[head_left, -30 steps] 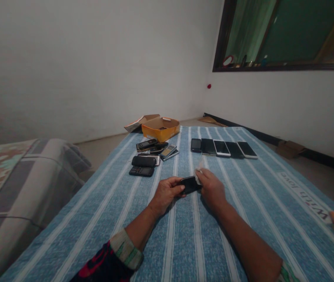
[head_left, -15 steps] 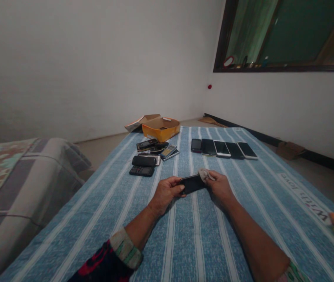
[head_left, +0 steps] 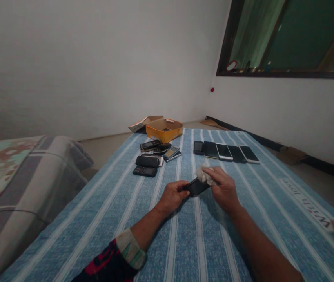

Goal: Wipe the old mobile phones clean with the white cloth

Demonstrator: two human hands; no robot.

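Observation:
A black mobile phone (head_left: 196, 188) is held tilted above the striped cloth, its left end pinched between the thumb and fingers of my left hand (head_left: 173, 197). My right hand (head_left: 224, 187) grips a crumpled whitish cloth or tissue (head_left: 204, 175) that lies against the phone's upper right end. Part of the phone's screen is hidden behind it. Beyond my left hand is a loose pile of older phones, with a black keypad phone (head_left: 145, 171) nearest. Past my right hand several phones lie side by side in a row, among them a white-framed phone (head_left: 224, 152).
A blue striped tablecloth (head_left: 155, 235) covers the table. An open orange box (head_left: 164, 133) stands at the far edge, its lid (head_left: 143, 123) beside it. To the left is a surface draped with a grey striped cover (head_left: 52, 172). A cardboard piece (head_left: 291, 155) lies by the right wall.
My right hand has lifted slightly and turned over the phone's end with the whitish cloth. The phone is tilted more steeply, and my left hand has shifted a little right with it.

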